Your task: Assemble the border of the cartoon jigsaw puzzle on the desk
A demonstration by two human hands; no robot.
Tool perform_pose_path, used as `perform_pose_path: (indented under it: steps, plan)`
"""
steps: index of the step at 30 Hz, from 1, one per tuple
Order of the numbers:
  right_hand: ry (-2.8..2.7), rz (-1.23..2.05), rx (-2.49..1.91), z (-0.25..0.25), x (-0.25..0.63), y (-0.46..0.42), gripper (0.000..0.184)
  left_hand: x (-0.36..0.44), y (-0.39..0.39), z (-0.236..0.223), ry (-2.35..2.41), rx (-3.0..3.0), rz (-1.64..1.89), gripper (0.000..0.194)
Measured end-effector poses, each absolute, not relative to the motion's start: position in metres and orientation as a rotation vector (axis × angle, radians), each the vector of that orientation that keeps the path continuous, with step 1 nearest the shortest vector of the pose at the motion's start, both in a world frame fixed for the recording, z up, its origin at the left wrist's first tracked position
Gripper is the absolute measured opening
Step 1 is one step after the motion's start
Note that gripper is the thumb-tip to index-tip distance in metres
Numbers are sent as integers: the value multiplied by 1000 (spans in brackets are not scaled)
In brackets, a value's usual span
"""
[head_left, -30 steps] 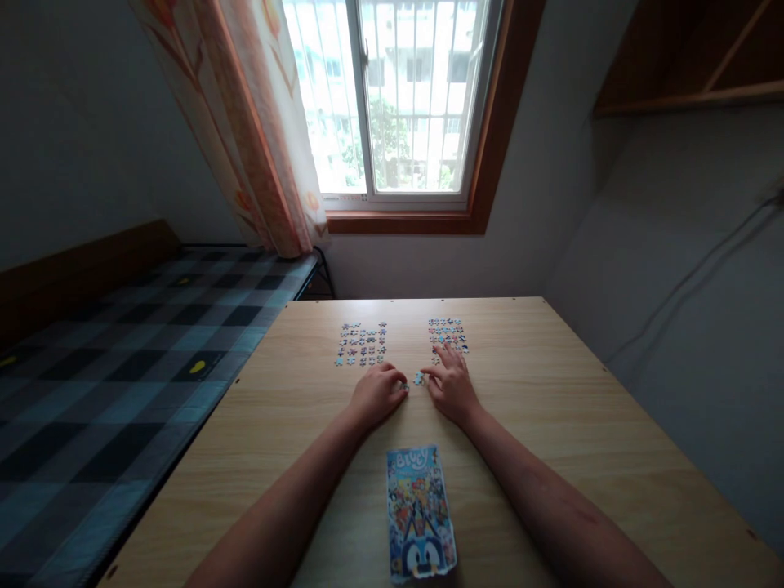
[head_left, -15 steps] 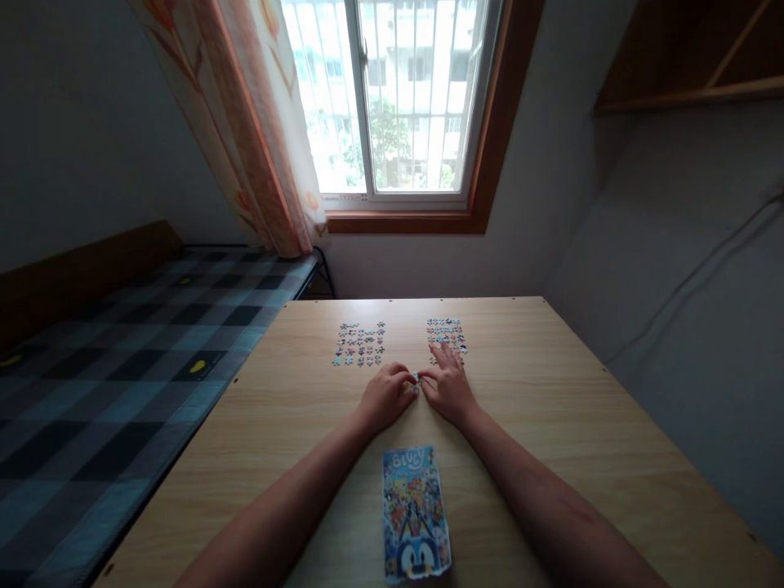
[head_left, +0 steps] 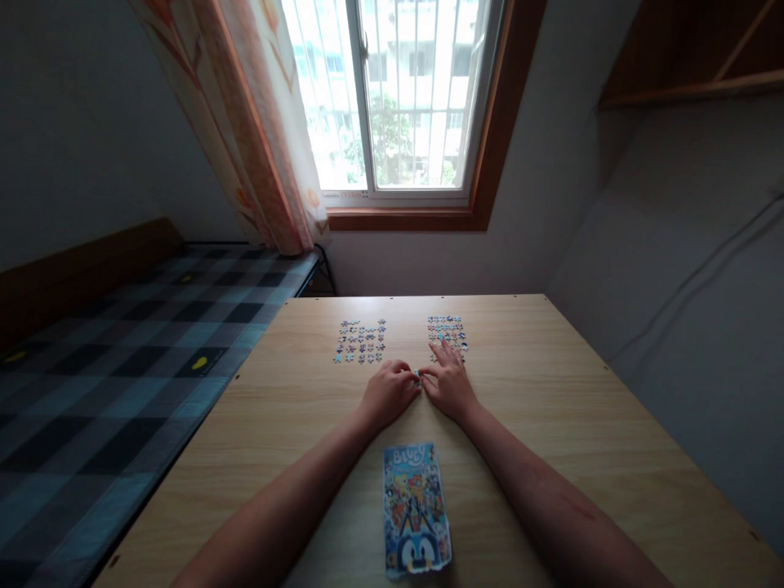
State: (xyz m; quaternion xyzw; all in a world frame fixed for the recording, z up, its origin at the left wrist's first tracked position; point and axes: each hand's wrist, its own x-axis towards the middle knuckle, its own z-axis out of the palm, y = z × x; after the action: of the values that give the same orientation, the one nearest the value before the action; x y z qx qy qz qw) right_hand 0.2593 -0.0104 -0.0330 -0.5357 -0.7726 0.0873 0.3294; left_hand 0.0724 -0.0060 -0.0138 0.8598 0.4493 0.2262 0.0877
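Note:
Small light-blue jigsaw puzzle pieces (head_left: 417, 376) lie between my fingertips, low on the wooden table and mostly covered. My left hand (head_left: 392, 394) grips them from the left with its fingers curled and closed. From the right, my right hand (head_left: 450, 385) pinches at the same pieces, while its other fingers stretch forward over the near edge of the right group. That right group of jigsaw pieces (head_left: 446, 328) is laid in tight rows. Another group of loose pieces (head_left: 361, 345) is spread in rows beyond my left hand.
A Bluey puzzle box (head_left: 416, 510) lies between my forearms on the wooden table (head_left: 539, 457). To the left is a bed with a checked cover (head_left: 153, 351). A window (head_left: 416, 106) with a flowered curtain (head_left: 245, 122) stands behind the table; a shelf (head_left: 692, 94) hangs at upper right.
Both hands stay together at the pieces, with only tiny finger shifts. The whole view has moved very slightly; the piece groups and the box lie as before.

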Motion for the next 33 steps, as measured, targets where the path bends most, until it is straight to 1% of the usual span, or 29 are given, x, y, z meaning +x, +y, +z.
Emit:
perform_pose_path:
  steps: [8, 14, 17, 23, 33]
  plan:
    - [-2005, 226, -1398, -33, 259, -10, 20, 74, -10, -12, 1359, 2588, 663, 13]
    - [-1864, 161, -1428, -34, 265, -10, 24, 68, -9, -14, 1349, 2464, 801, 20]
    - [-1855, 173, -1457, -33, 269, -12, 24, 60, -8, -16, 1383, 2380, 839, 16]
    - [-1953, 173, -1451, -31, 270, -18, 18, 54, -5, -17, 1383, 2419, 789, 15]
    - [-2041, 217, -1461, -30, 270, -17, 18, 57, -6, -13, 1364, 2525, 696, 15]
